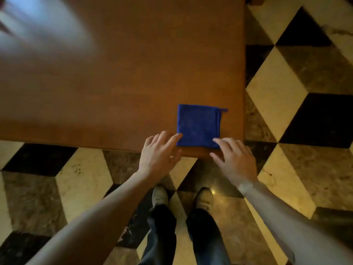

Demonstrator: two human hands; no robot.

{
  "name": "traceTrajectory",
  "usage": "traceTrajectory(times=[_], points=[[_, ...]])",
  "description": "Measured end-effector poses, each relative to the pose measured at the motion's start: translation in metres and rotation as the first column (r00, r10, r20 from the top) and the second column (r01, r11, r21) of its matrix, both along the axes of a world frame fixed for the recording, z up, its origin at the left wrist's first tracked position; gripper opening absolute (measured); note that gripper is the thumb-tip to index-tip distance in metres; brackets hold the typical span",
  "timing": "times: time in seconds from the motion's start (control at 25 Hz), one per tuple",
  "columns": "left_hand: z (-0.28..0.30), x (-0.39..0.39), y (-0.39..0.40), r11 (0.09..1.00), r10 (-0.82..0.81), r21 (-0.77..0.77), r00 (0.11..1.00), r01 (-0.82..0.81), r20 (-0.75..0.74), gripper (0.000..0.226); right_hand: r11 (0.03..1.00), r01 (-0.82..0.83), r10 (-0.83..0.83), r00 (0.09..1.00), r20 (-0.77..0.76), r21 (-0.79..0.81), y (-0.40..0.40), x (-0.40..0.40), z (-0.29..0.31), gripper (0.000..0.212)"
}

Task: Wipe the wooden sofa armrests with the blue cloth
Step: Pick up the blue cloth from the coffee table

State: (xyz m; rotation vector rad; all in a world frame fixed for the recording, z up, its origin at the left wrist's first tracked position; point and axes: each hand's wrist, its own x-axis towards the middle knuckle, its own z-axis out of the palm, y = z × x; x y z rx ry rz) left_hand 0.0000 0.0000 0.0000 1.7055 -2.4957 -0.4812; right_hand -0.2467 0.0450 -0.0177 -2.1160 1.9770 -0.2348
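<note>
The blue cloth (198, 126) lay folded into a neat square on the wooden desk (114, 77), close to the desk's near edge and not far from its right corner, with a small hanging loop sticking out at the cloth's far right corner. The left hand (159, 152) had reached the cloth's near left corner, its fingers (174, 139) spread loosely and the forefinger tip touching or just meeting the fabric; nothing was gripped. The right hand (235, 159) hovered over the cloth's near right corner, fingers likewise splayed and empty, one tip at the hem. Beyond the cloth the desk top ran bare and polished, a pale glare lying across the corner farthest from the cloth. Below the desk's near edge stood the person's two shoes (160, 195) on a floor (277, 92) of cream, brown and black diamond tiles. No sofa or armrest showed anywhere, so wiping had not begun: this looked like the pick-up step. The next move would call for closing the fingers on the cloth's near edge, lifting it clear of the desk without letting the folds fall open, and carrying it to the sofa.
</note>
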Motion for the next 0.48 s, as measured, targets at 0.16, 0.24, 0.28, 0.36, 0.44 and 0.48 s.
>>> traceTrajectory(times=[0.16, 0.24, 0.28, 0.36, 0.44, 0.48], points=[[-0.053, 0.013, -0.028, 0.978, -0.205, -0.030, 0.975, 0.208, 0.087, 0.033, 0.999, -0.049, 0.049, 0.998, -0.041, -0.016, -0.018, -0.001, -0.042, 0.043], [-0.071, 0.018, -0.031, 0.958, -0.279, -0.045, 0.955, 0.285, 0.101, 0.032, 0.991, -0.111, 0.105, 0.992, -0.075, -0.078, -0.016, -0.005, -0.057, 0.035], [-0.074, 0.019, -0.033, 0.942, -0.316, -0.077, 0.942, 0.326, 0.116, 0.033, 0.980, -0.162, 0.152, 0.984, -0.093, -0.117, -0.017, -0.009, -0.060, 0.030], [-0.077, 0.018, -0.043, 0.898, -0.398, -0.129, 0.902, 0.421, 0.170, 0.034, 0.949, -0.267, 0.242, 0.958, -0.156, -0.166, -0.028, -0.018, -0.061, 0.024], [-0.074, 0.013, -0.053, 0.852, -0.473, -0.136, 0.855, 0.505, 0.213, 0.036, 0.914, -0.373, 0.341, 0.920, -0.196, -0.162, -0.037, -0.024, -0.061, 0.027], [-0.072, 0.012, -0.056, 0.837, -0.494, -0.138, 0.839, 0.530, 0.226, 0.035, 0.902, -0.401, 0.368, 0.908, -0.202, -0.158, -0.038, -0.024, -0.060, 0.030]])
